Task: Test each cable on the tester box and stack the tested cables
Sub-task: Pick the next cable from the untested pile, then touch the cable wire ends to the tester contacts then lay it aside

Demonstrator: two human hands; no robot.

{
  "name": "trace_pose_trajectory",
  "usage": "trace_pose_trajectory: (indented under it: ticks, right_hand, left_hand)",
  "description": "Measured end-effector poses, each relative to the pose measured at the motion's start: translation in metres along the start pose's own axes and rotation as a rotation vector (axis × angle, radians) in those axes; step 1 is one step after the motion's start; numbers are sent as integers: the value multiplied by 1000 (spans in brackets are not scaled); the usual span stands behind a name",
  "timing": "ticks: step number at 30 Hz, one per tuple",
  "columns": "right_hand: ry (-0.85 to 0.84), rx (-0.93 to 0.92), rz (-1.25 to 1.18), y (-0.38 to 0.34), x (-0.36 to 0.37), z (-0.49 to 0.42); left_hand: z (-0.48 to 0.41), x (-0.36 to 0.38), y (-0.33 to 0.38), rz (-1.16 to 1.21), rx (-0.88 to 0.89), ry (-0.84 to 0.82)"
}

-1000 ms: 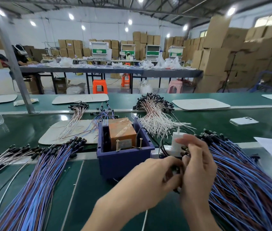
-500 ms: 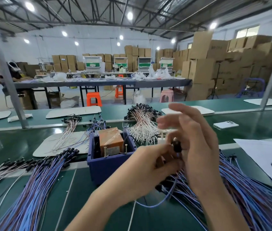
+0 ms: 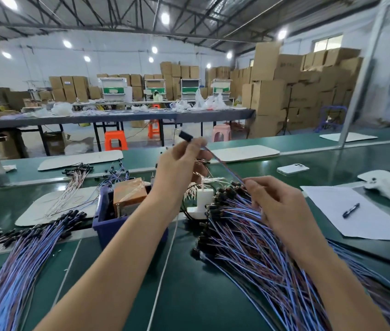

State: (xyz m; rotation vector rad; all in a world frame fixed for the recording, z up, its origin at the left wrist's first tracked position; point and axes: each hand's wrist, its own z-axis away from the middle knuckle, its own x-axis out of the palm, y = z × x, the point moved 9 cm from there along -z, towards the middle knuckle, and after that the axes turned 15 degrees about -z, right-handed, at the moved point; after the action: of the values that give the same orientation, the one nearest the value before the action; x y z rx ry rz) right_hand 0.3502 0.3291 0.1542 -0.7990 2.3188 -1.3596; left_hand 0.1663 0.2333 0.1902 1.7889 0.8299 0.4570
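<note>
Far left, near edge of the desk: the left heap of blue and purple cables fans out, black plugs pointing away, and the frame edge cuts off its near ends. Just beyond it lies a white mat with a few pale wires; they are too thin to make out in detail.

Centre now: the tester box, a blue tub with a brown block inside. The left forearm crosses right over it, so its right side is hidden.

Up goes the left hand, raised above the box with its fingers curled and pinching one cable just below its black plug. That plug pokes up and left out of the grip, motion-blurred, its shape hard to read. From there the cable runs taut, down and right, to the right hand.

The right hand hovers low over the right heap, thumb and forefinger nipping the same cable, the other fingers loosely bent. Whether those touch the heap I cannot tell. Past the pinch the cable is lost behind the hand.

A white adapter stands between box and right heap, half buried in plugs. The heap runs off the bottom right corner.

Further right are a white phone face down, then a paper sheet with a black pen on it.
</note>
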Motion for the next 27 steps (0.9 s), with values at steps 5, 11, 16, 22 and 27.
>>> trace_pose_trajectory:
  ticks: [5,11,16,22,27]
  right_hand:
    - [83,30,465,12,-49,-4]
    - [110,156,815,50,-81,-8]
    - [75,252,1075,83,-87,-7]
    - [131,-64,872,68,-30,3]
    - [-53,-254,706,68,73,19]
  left_hand:
    - [-19,44,-40,-159,-45,-91]
    - [-35,85,-82,-748,-14,-184]
    - [-33,88,-101,-1066,22,-229]
    - [-14,55,-110,-1003,86,-329]
    - [21,4,-115,-1003,133,-526]
